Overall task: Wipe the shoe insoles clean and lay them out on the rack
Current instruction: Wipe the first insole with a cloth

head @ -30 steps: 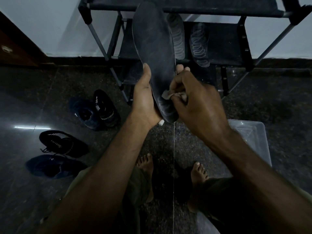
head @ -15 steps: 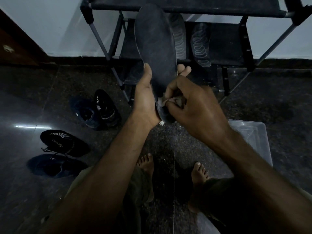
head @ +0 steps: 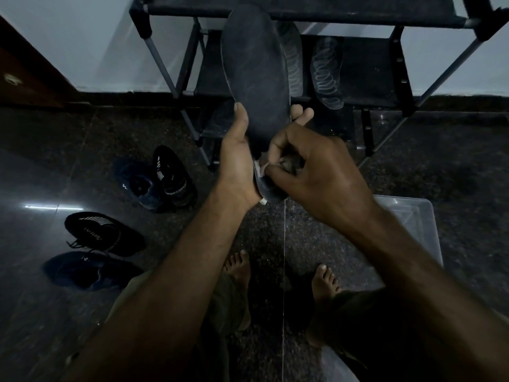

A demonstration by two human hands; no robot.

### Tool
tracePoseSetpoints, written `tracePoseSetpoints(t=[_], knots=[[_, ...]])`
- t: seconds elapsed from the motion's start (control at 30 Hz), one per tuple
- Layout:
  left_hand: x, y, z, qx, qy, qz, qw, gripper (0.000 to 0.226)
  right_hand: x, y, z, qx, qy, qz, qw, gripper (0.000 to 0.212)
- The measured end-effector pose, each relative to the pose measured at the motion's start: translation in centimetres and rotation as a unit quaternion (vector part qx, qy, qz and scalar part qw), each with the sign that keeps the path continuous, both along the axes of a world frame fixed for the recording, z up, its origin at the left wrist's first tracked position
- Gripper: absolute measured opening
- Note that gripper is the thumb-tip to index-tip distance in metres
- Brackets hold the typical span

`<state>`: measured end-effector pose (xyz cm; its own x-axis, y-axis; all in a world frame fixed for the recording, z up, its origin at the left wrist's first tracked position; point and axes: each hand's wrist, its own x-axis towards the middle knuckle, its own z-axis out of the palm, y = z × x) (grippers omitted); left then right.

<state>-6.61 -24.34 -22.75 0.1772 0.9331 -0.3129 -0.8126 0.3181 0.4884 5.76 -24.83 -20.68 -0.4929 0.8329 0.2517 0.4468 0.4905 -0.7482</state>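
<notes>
Using the shoe rack [head: 407, 86] at the back wall as the reference point here. Way off to its left there's a brown wooden door or cabinet edge [head: 24, 78]. On the dark floor out in front and left of the rack sit four shoes: a dark blue shoe [head: 82, 271] farthest from it, a black shoe with white stripes [head: 102, 235] just behind that, then closer to the rack another dark blue shoe [head: 137, 183] touching a black striped shoe [head: 172, 175].

Right in front of the rack, the left hand [head: 237, 161] grips the held insole [head: 256, 86] around its lower half, thumb on the near face and fingertips [head: 301, 115] poking out from behind on the other side. The insole stands pretty much upright, toe end up, covering part of the rack's middle shelf. The right hand [head: 319, 172] has fingers curled tight, pinching a small pale cloth [head: 261, 168] against the heel end of that insole.

On the rack's middle shelf two insoles are laid out side by side: the first laid insole [head: 293, 64], half hidden behind the held one, and the second laid insole [head: 326, 73] to its right, both with a pale squiggly tread pattern.

In front and right of the rack, a clear plastic tub [head: 418, 224] sits on the floor, partly behind the right forearm. Bare feet [head: 326, 279] show below.
</notes>
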Motion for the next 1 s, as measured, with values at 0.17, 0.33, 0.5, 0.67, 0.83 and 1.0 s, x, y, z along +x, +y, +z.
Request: tracePoseSetpoints(t=[0.17, 0.33, 0.5, 0.67, 0.83, 1.0], knots=[[0.2, 0.0, -0.3, -0.016, 0.030, -0.023, 0.999, 0.076, 0.2, 0.5, -0.5, 0.074, -0.007, -0.078, 0.994, 0.008], [-0.6, 0.4, 0.0, -0.001, -0.002, -0.011, 1.000, 0.080, 1.0, 0.9, -0.2, 0.032, -0.054, -0.049, 0.997, 0.010], [-0.1, 0.2, -0.2, 0.008, -0.009, -0.014, 1.000, 0.083, -0.1, 0.1, -0.2, 0.029, -0.015, -0.011, 0.999, 0.012], [-0.2, 0.2, -0.2, 0.006, -0.034, -0.027, 0.999, 0.081, 0.7, 0.9, -0.9, 0.104, -0.035, -0.099, 0.989, 0.013], [-0.4, 0.3, 0.0, 0.008, -0.013, 0.004, 1.000, 0.082, 0.3, 0.2, -0.2, 0.020, -0.018, -0.011, 1.000, 0.014], [0.2, -0.1, 0.1, 0.006, -0.028, -0.039, 0.999, 0.083, -0.1, 0.2, -0.8, 0.100, -0.013, -0.065, 0.993, 0.013]])
